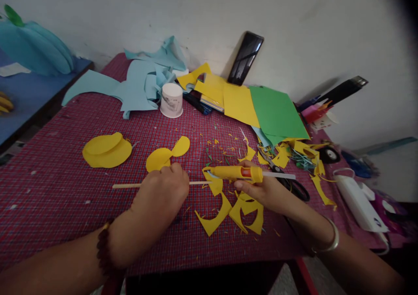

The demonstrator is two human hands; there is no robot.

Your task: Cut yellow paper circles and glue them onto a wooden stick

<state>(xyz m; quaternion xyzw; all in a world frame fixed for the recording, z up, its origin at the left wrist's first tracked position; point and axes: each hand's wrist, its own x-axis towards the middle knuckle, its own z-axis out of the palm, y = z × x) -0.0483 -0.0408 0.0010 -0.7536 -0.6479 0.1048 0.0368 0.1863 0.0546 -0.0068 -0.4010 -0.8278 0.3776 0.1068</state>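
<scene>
My left hand is closed in a fist around a thin wooden stick that lies level over the red checked tablecloth. My right hand grips a yellow-orange glue gun with a white glue stick out its back, its nozzle pointing left at the stick's right end. A small yellow paper piece hangs where nozzle and stick meet. Yellow cut-out shapes lie just beyond my left hand.
Yellow offcuts lie below my hands. Yellow ovals rest at left. A paper cup, light-blue sheets, yellow and green sheets, a phone against the wall, scissors and a white case surround them.
</scene>
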